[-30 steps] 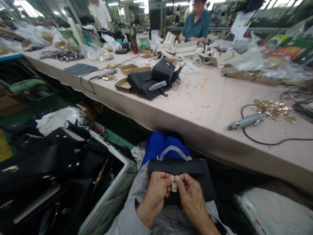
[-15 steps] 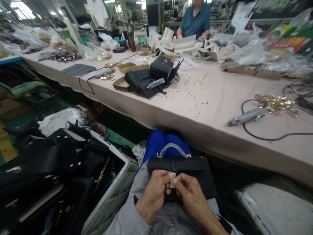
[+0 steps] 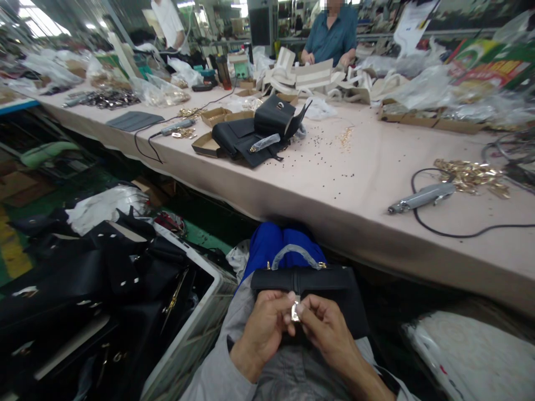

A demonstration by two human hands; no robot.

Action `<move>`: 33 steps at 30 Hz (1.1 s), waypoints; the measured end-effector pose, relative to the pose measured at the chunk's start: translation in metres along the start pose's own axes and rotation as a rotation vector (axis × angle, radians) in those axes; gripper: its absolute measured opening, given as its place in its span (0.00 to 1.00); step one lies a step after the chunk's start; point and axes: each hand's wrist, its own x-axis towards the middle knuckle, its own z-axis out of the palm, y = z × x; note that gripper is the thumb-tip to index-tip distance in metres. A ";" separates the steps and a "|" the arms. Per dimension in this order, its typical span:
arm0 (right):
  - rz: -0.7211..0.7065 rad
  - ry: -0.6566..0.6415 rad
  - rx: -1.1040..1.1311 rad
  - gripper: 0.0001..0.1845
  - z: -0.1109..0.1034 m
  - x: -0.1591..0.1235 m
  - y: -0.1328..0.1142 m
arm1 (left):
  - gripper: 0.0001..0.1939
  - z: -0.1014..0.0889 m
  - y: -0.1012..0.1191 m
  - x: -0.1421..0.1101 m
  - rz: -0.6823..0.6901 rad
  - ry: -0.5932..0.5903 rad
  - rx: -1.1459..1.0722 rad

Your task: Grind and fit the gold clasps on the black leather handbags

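Note:
A black handbag [image 3: 330, 284] lies on my lap, its arched handle [image 3: 292, 248] wrapped in clear film. Over the front of the bag, a small shiny gold-coloured metal clasp [image 3: 295, 309] sits between my two hands. My left hand [image 3: 267, 328] pinches it from the left with thumb and fingers. From the other side my right hand [image 3: 328, 328] grips it between thumb and forefinger. The fingertips hide part of the clasp, and whether it is fixed to the bag I cannot tell.
On the table [image 3: 359, 184] lie a grey electric screwdriver [image 3: 422, 199], a pile of gold metal parts [image 3: 472, 177], loose tiny screws and another black bag [image 3: 254, 133]. A crate [image 3: 209, 301] of black bags stands at my left, a wrapped white bundle [image 3: 476, 356] at my right. A person [image 3: 332, 33] works across the table.
The clasp has turned slightly between my fingers and now shows a brighter, flatter face. Both hands remain in nearly the same place, still pinching it.

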 end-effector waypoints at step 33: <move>-0.022 -0.075 -0.234 0.25 -0.003 -0.007 -0.015 | 0.20 0.000 -0.005 0.000 0.021 0.000 0.135</move>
